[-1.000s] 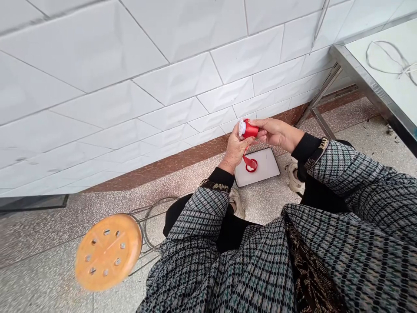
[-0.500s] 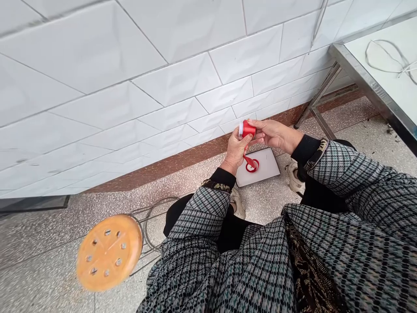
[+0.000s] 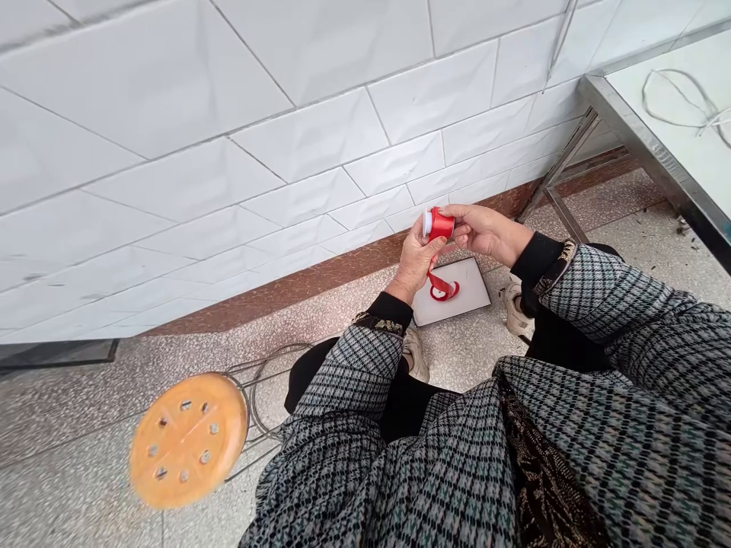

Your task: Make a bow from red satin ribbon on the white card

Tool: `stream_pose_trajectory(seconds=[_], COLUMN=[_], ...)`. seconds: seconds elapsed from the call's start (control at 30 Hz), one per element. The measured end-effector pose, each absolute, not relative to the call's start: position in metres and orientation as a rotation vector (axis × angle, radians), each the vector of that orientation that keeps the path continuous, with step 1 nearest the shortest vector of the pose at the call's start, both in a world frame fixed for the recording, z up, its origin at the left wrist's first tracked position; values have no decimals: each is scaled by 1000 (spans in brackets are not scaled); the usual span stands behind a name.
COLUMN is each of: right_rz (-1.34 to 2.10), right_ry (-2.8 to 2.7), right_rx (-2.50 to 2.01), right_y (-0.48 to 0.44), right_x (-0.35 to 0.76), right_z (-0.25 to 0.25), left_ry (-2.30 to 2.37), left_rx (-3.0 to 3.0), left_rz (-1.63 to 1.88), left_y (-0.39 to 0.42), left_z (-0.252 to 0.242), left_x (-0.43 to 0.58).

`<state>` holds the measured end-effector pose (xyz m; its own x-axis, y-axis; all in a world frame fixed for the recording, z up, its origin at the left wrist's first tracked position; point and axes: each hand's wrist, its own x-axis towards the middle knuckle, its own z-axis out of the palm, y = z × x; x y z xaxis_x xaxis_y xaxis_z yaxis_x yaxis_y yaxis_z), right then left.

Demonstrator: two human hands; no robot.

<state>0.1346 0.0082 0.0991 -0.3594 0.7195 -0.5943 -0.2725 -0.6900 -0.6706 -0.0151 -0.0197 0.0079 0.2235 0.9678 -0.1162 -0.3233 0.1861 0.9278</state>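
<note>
A small spool of red ribbon (image 3: 443, 224) with a white rim sits between my two hands, above the floor. My left hand (image 3: 416, 262) is closed around its left side, with the thumb near the lower edge. From the right, my right hand (image 3: 483, 232) grips the spool, thumb on top and fingers curled beneath. A loose red ribbon tail (image 3: 439, 285) hangs below my left hand and curls into loops over a shallow white box or board (image 3: 471, 295) on the floor.
Ahead rises a white tiled wall (image 3: 320, 198) with a brown skirting. An orange round stool (image 3: 188, 441) with metal legs lies tipped on the speckled floor at the left. On the right stands a metal-framed table (image 3: 622, 114) bearing a white cable (image 3: 705, 114).
The spool has shifted slightly right and turned a little in my hands. The hanging ribbon tail has changed from one round loop to a twisted double loop.
</note>
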Motion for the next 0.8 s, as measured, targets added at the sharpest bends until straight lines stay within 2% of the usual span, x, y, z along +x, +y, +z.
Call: stream_pose_trajectory(seconds=[0.3,0.6,0.8], right_rz=[1967,2139,2044], right_ry=[-525,-432,-669], right_rx=[-1277,-1276,-1259], right_y=[9,10,-4], right_x=[133,139,130], right_z=[95,107,96], left_ry=[863,877,898], left_rx=[870,884,815], left_rz=[1074,1084,1140], left_y=[-29,-24,-23], left_z=[10,13,10], left_x=[-7,-11,-10])
